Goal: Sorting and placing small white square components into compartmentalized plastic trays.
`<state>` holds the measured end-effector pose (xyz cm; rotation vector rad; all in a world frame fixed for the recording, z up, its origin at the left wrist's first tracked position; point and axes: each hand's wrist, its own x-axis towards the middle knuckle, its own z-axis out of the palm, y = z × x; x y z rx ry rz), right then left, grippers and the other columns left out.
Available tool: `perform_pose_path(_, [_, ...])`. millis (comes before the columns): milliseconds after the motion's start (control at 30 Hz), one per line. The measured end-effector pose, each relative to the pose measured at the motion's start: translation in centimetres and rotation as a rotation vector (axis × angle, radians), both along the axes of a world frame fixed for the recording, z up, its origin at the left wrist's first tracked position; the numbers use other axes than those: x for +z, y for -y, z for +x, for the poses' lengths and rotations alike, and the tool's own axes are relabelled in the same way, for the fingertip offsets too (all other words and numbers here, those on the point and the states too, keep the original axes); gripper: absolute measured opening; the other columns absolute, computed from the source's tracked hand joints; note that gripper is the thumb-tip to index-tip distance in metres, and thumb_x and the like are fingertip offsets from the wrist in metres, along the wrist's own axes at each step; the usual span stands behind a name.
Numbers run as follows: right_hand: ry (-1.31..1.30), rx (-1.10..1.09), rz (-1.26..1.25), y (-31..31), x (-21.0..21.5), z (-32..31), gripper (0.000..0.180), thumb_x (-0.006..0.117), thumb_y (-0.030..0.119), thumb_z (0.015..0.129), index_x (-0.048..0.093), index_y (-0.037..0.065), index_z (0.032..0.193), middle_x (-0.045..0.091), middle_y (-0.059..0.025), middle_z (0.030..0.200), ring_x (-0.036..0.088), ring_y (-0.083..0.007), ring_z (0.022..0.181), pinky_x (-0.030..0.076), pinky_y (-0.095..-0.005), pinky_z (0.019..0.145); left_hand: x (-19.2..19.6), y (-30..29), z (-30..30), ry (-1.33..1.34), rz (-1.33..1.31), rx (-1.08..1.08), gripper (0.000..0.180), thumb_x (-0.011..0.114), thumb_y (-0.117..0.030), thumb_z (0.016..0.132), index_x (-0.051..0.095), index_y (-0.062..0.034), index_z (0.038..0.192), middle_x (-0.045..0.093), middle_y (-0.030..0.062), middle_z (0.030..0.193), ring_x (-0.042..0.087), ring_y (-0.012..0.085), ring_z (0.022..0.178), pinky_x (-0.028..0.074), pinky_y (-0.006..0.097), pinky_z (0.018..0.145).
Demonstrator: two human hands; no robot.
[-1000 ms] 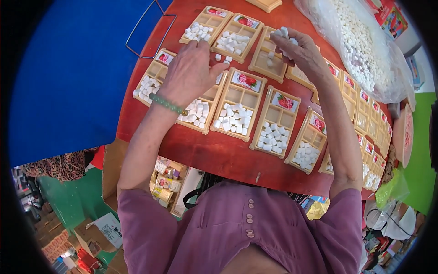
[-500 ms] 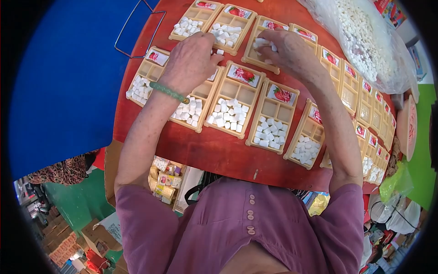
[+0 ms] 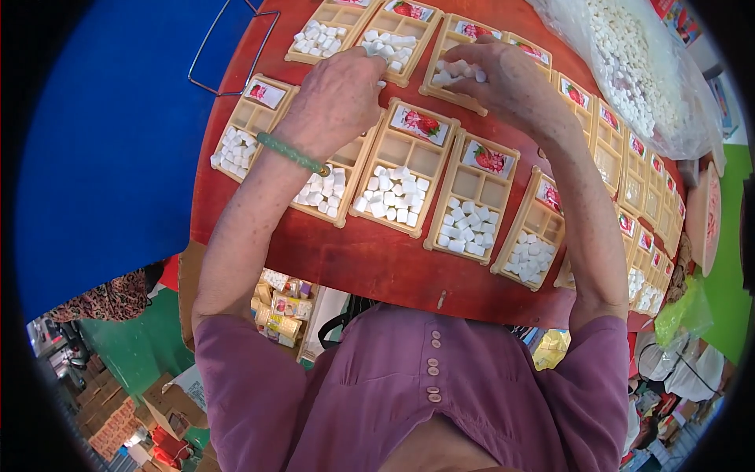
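Observation:
My left hand point(image 3: 334, 98), wearing a green bead bracelet point(image 3: 291, 153), is curled at the near edge of a cream tray point(image 3: 406, 69) in the back row. Its fingertips reach the white mini marshmallows point(image 3: 391, 49) there; a single white piece point(image 3: 382, 84) shows beside the hand, and what its fingers hold is hidden. Over the neighbouring tray point(image 3: 464, 101) on the right, my right hand point(image 3: 511, 79) bends its fingers down to the marshmallows point(image 3: 447, 72). A white marshmallow point(image 3: 480, 76) shows at its fingertips.
Several more divided trays with strawberry cards, such as one tray point(image 3: 405, 193) in front, stand in rows on the red table point(image 3: 377, 271). A clear bag of marshmallows point(image 3: 629, 79) lies at the far right. A wire frame point(image 3: 228, 47) stands at the left edge.
My left fingers have shifted from the gap between the rows up to the marshmallows in the back tray. My right hand stays over its tray, its fingers slightly shifted. The view has moved a little.

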<state>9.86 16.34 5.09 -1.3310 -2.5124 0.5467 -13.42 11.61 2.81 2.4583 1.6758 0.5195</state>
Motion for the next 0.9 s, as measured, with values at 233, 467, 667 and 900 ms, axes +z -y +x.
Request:
perform_pose_path(233, [-0.066,-0.084,-0.034,-0.8,-0.7,1.3,0.031,0.072,0.024,0.087,0.070,0.008,0.113,0.066,-0.0106,0.093,0.063,-0.0251,0.086,0.050,-0.0386,0.079,0.0,0.0,-0.5,0.136,0.058,-0.038,0.011,0.067,-0.004,0.085,0.066,0.0032,0.093,0.065,0.0164,0.087,0.065,0.0319,0.078,0.051,0.040,0.070])
perform_pose_path(467, [-0.154,-0.063,-0.090,-0.7,-0.7,1.6,0.024,0.070,0.022,0.088,0.071,0.006,0.105,0.065,-0.0090,0.089,0.060,-0.0193,0.082,0.048,-0.0356,0.075,0.4,0.1,-0.3,0.152,-0.075,-0.012,0.009,0.064,-0.004,0.084,0.063,0.0045,0.087,0.063,0.0206,0.088,0.064,0.0377,0.090,0.052,0.046,0.082])
perform_pose_path(667, [-0.075,-0.057,-0.105,-0.2,-0.7,0.4,0.020,0.071,0.022,0.087,0.071,0.006,0.099,0.065,-0.0053,0.081,0.060,-0.0181,0.076,0.048,-0.0340,0.071,0.3,0.2,0.5,0.027,-0.010,-0.047,0.011,0.066,-0.006,0.087,0.063,0.0038,0.091,0.060,0.0171,0.090,0.062,0.0359,0.085,0.050,0.043,0.077])
perform_pose_path(900, [-0.102,0.051,-0.055,-0.3,-1.1,0.6,0.017,0.073,0.018,0.086,0.073,0.008,0.099,0.066,-0.0051,0.083,0.062,-0.0188,0.077,0.050,-0.0345,0.071,-0.1,0.1,0.8,0.052,0.040,-0.068,0.007,0.060,0.004,0.081,0.061,0.0076,0.086,0.061,0.0218,0.089,0.063,0.0389,0.094,0.052,0.047,0.084])
